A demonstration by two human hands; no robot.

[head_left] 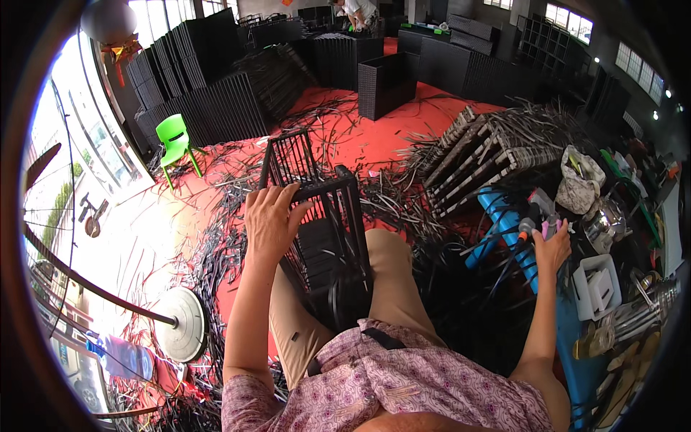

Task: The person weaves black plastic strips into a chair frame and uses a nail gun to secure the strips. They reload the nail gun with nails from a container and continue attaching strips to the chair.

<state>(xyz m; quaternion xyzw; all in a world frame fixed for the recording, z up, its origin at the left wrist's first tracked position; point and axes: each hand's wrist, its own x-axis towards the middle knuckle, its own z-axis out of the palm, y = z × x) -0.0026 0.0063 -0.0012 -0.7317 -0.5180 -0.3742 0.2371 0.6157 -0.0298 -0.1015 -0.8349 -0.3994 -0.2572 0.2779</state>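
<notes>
A black slatted furniture frame (320, 245) stands between my knees, its top rail level with my left hand (270, 219). That hand lies closed over the rail's left corner, fingers hooked on it and thumb along the near side. My right hand (553, 248) is stretched out to the right over a blue bench (568, 324). Its fingers are closed round a small pink-handled tool (548, 227), whose working end I cannot make out. Just left of it lies a grey and orange power tool (527, 226). Dark strips hang around the lower frame.
Black and grey strips litter the red floor (338, 115). Right of the frame lies a strip-wrapped frame (489, 147). A white bin (597, 286) and a stained bag (579, 175) sit beside the bench. At left are a green chair (174, 144) and a round grey base (180, 324).
</notes>
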